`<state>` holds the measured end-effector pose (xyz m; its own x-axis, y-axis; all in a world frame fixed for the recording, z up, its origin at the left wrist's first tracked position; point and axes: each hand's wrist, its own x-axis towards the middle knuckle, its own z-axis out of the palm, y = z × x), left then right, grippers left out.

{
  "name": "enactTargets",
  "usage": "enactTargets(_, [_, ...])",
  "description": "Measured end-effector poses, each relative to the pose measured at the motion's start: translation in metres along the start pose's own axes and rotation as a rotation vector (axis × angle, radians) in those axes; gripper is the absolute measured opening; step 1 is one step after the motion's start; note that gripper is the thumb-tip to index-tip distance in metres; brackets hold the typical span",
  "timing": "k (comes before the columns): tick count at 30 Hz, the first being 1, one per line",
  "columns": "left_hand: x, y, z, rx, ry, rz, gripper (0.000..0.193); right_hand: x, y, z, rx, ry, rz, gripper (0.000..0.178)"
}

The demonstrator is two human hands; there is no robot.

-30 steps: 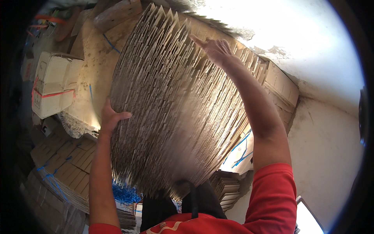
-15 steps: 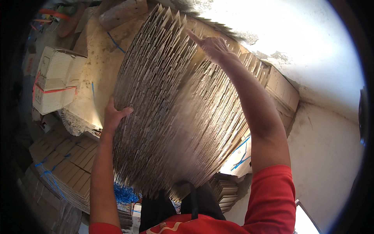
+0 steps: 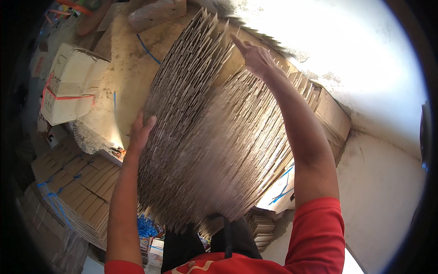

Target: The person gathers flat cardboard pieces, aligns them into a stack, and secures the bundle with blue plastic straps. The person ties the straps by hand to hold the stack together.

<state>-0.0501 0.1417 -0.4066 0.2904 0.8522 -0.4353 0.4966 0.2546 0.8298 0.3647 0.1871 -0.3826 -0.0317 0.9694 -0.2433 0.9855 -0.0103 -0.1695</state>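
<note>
A thick row of thin brown cardboard pieces [image 3: 182, 118] stands on edge in front of me, spread like a fan, with a gap between its left and right parts at the far end. Against its left side rests my left hand [image 3: 142, 130], the thumb over the outer edges and the fingers along the side, partly hidden. My right hand [image 3: 256, 57] reaches to the far end at that gap. Its index finger is stretched out near the tips of the left part; its other fingers are hard to make out. The row's near middle is blurred.
A white carton [image 3: 73, 84] with red strap stands at the left. Nearer lie stacked cardboard pieces [image 3: 84, 182] tied with blue string. A tangle of blue strapping [image 3: 148, 226] is by my legs. A pale wall [image 3: 378, 178] bounds the right side. Blue string [image 3: 148, 49] lies on the brown surface.
The far left part of the cardboard row has shifted to the right. Both hands stay at the row and appear slightly farther right, while the view itself has shifted a little.
</note>
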Motion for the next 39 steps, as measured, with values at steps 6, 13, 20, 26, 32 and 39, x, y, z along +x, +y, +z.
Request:
enactTargets(6, [0.001,-0.001,0.007,0.023,-0.016,0.062,0.069,0.031,-0.022,0.002,-0.181,-0.188,0.031,0.086])
enactTargets(13, [0.0,0.0,0.005,-0.209,0.009,0.06,0.055,0.01,-0.031,0.006,-0.257,-0.076,0.159,0.02])
enactTargets(20, [0.004,-0.021,0.004,-0.089,0.071,0.092,0.051,-0.005,-0.019,-0.002,-0.267,-0.015,-0.027,0.014])
enactTargets(26, [0.003,-0.016,0.005,-0.086,0.127,0.164,0.05,0.006,-0.007,0.011,-0.167,0.052,-0.071,0.014])
enactTargets(32, [0.001,-0.013,0.009,-0.113,0.101,0.163,0.048,-0.001,-0.014,0.004,-0.124,-0.034,0.015,0.013])
enactTargets(39, [-0.009,-0.007,0.019,0.214,0.11,0.069,0.057,0.004,-0.017,0.006,-0.198,-0.002,0.076,0.036])
